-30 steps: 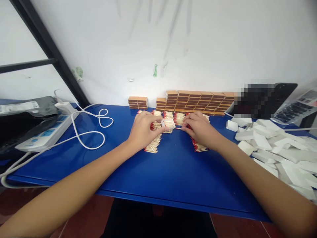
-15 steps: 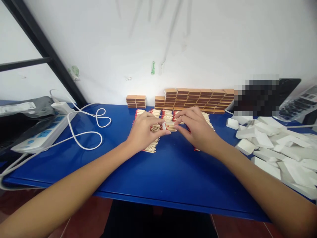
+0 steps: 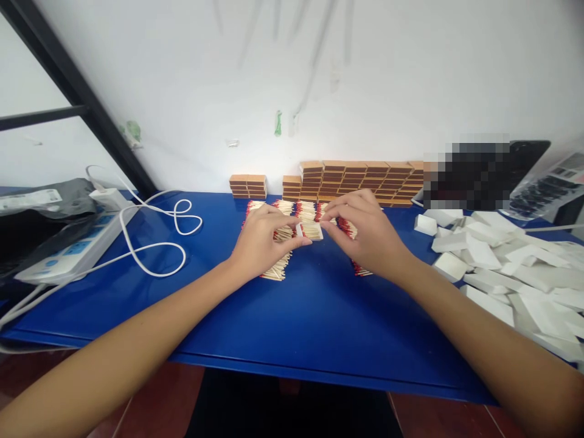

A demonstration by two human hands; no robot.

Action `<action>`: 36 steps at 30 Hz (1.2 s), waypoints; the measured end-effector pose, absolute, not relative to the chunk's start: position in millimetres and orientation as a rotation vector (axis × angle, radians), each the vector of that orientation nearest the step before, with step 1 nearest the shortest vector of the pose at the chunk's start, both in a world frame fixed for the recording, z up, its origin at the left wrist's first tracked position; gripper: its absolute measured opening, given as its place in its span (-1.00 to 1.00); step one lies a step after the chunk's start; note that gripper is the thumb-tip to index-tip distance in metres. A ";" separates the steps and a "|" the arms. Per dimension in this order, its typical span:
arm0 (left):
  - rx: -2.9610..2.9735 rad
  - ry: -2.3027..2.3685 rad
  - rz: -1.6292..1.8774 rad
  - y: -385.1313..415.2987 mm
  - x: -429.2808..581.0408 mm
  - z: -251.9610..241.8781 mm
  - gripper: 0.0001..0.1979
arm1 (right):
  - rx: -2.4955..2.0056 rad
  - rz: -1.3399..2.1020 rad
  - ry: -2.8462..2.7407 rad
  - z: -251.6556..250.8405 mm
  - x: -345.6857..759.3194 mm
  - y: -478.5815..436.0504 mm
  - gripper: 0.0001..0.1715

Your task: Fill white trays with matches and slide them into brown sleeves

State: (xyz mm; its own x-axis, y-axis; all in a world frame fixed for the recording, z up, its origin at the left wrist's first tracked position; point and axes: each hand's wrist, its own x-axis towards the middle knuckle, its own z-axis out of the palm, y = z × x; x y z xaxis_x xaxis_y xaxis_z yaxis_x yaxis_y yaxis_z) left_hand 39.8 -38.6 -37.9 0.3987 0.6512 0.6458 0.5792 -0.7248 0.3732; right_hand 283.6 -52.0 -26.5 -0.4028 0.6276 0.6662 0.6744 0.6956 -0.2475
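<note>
Between my hands is a small white matchbox tray (image 3: 312, 231) holding matches with red heads. My left hand (image 3: 261, 238) pinches the tray's left end between thumb and fingers. At the right end, my right hand (image 3: 362, 228) has its thumb and fingertips closed on the edge. Piles of loose matches (image 3: 305, 210) lie just behind the tray. More matches (image 3: 275, 269) stick out under my left hand, and another bunch (image 3: 360, 268) lies beneath my right hand, partly hidden.
Stacked brown matchboxes (image 3: 356, 177) line the wall, with a smaller stack (image 3: 247, 186) to their left. White empty trays (image 3: 515, 261) are heaped at the right, before a dark blurred object (image 3: 483, 173). A power strip (image 3: 75, 243) and white cable (image 3: 152, 246) occupy the left of the blue table (image 3: 292, 328).
The tray now lies flatter, and the matches inside show more plainly. Both hands stay close together at its ends. The view has shifted slightly.
</note>
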 end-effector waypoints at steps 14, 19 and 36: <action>2.482 1.291 1.233 -37.3 37.5 -34.0 -0.65 | -1.223 -0.222 -2.305 -60.0 315.4 -18.5 -0.76; 2.490 1.273 1.248 -37.0 37.4 -34.3 -0.66 | -1.195 -0.237 -2.314 -61.1 315.8 -17.9 -0.75; 2.510 1.256 1.227 -35.6 36.8 -35.2 -0.65 | -1.181 -0.151 -2.334 -65.7 318.9 -11.3 -0.83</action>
